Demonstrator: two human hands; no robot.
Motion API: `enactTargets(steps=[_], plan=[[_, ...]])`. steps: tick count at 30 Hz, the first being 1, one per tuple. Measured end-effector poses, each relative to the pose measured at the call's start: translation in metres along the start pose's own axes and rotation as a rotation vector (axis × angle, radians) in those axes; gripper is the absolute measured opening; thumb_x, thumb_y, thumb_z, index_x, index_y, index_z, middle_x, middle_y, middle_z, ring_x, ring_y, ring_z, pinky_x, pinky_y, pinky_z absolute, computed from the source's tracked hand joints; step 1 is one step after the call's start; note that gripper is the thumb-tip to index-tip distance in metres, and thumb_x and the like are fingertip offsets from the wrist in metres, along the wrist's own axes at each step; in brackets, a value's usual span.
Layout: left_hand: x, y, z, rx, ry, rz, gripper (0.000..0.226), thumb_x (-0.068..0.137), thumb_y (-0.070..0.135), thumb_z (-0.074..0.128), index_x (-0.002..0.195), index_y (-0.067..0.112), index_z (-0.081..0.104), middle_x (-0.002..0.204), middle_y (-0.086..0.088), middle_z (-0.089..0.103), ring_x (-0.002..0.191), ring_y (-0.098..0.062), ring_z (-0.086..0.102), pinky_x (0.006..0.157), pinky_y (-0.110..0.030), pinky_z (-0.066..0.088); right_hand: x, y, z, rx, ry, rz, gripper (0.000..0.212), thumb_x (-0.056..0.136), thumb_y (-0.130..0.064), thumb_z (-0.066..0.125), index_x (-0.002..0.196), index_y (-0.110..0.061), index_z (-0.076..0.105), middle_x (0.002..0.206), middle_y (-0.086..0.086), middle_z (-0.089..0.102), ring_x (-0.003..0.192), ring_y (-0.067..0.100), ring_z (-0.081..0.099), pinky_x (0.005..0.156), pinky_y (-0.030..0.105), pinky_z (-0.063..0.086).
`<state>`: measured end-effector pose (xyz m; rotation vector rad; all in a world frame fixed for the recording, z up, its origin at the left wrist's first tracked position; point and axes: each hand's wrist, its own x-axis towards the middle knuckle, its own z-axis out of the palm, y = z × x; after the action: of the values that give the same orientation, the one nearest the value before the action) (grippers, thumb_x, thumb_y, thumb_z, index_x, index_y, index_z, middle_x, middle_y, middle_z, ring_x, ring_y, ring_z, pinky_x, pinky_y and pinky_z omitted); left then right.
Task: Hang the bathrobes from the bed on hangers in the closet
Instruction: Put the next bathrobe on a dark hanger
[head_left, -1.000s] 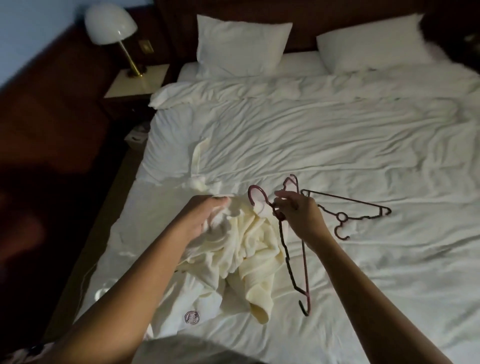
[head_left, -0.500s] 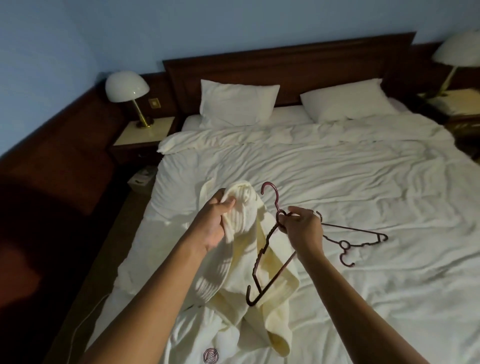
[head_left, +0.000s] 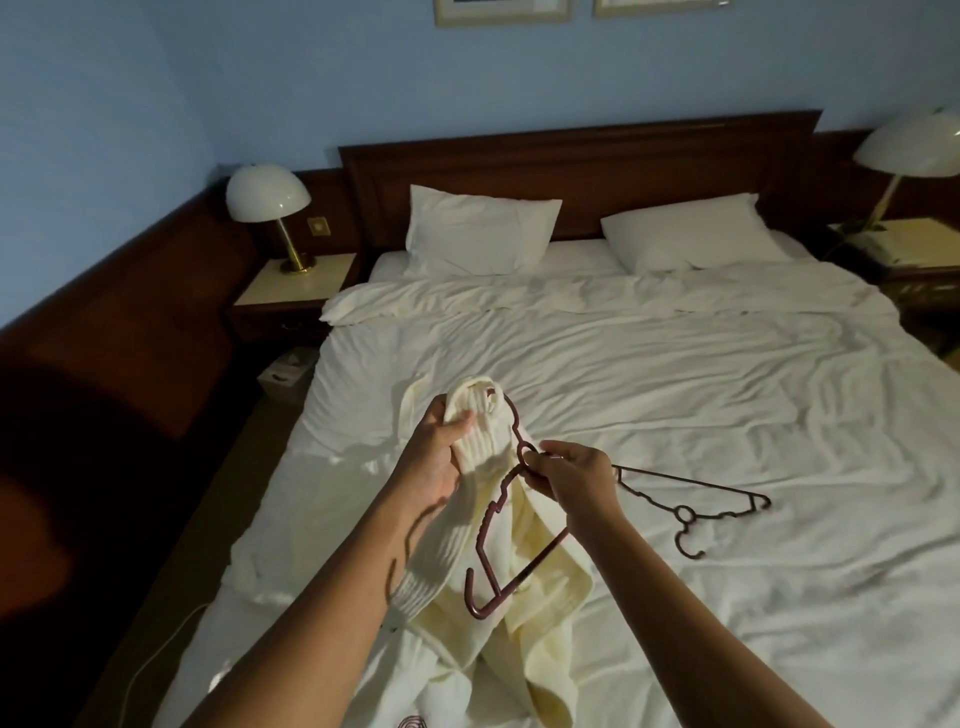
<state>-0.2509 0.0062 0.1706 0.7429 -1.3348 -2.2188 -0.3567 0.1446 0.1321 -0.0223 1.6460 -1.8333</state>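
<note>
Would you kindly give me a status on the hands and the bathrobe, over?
Left hand grips cream bathrobe at collar, raised. Right hand pinches dark red hanger at neck, against robe. Second hanger on bed, beside right hand.

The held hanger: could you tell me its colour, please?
The held hanger is dark reddish-brown, seen best in the head view.

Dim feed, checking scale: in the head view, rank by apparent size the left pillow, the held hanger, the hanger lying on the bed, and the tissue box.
1. Left pillow.
2. Held hanger and hanger on the bed, unranked: the held one looks longer but is nearer the camera.
3. Tissue box.
</note>
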Motion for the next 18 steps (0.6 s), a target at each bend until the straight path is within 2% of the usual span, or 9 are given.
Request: enactTargets(steps=[4,9,13,18], plan=[[-0.004,-0.005,0.004,-0.047,0.027,0.014,0.035,0.102,0.003,0.050,0.137,0.001,0.051,0.119,-0.027,0.064,0.104,-0.037,0.068,0.079,-0.042,0.059,0.001,0.002,0.005,0.094,-0.038,0.108,0.027,0.085,0.009,0.074,0.111,0.012,0.066,0.081,0.020,0.074,0.069,0.022,0.075,0.062,0.023,0.060],[-0.007,-0.010,0.006,-0.112,0.089,0.016,0.051,0.088,0.012,0.064,0.137,0.004,0.053,0.132,-0.031,0.060,0.113,-0.044,0.065,0.079,-0.046,0.059,0.005,0.007,0.003,0.156,-0.038,0.156,0.027,0.084,0.010,0.073,0.111,0.013,0.066,0.087,0.023,0.072,0.068,0.021,0.074,0.061,0.022,0.059],[-0.007,-0.015,0.011,-0.148,0.077,0.029,0.050,0.090,0.009,0.062,0.138,0.001,0.051,0.131,-0.032,0.060,0.111,-0.041,0.066,0.077,-0.043,0.060,0.008,0.007,0.000,0.166,-0.018,0.188,0.027,0.084,0.010,0.073,0.110,0.014,0.066,0.089,0.025,0.073,0.070,0.023,0.075,0.062,0.024,0.060],[-0.001,-0.020,0.017,-0.170,0.094,0.011,0.038,0.100,-0.002,0.049,0.138,-0.004,0.048,0.120,-0.023,0.063,0.101,-0.030,0.070,0.072,-0.037,0.061,0.013,0.001,-0.007,0.159,-0.012,0.183,0.029,0.084,0.008,0.075,0.110,0.017,0.066,0.079,0.017,0.071,0.069,0.019,0.074,0.067,0.024,0.060]])
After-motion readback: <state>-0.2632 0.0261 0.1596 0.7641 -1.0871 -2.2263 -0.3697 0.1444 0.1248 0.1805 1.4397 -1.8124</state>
